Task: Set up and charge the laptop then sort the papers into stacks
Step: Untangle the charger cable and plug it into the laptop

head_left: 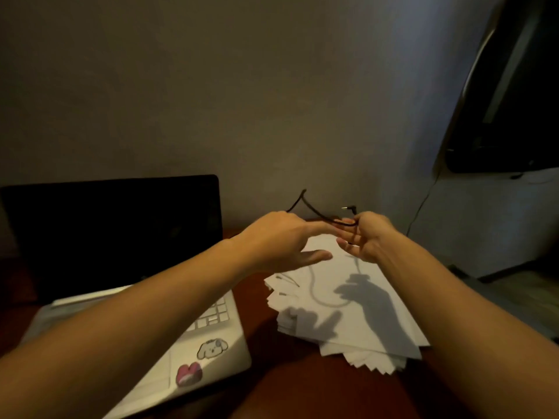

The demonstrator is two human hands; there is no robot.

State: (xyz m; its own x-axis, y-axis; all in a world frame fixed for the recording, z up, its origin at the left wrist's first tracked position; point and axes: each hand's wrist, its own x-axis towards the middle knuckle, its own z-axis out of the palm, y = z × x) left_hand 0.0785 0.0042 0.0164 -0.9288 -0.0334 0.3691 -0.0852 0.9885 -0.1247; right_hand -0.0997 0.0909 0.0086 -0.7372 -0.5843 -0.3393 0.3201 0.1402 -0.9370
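I worry about the cable [312, 204], kinked sharply between the hands at frame centre: swung left toward the open laptop [211, 343] with that slack loose, it could snag or drag the papers [348, 297] lying below on the desk [260, 313]. The right hand [369, 237] has its grip closed round the cable just short of the plug [349, 209], which pokes up above the fingers. The left hand [281, 237] reaches in with fingers mostly straight, and I cannot tell whether it holds the cable.
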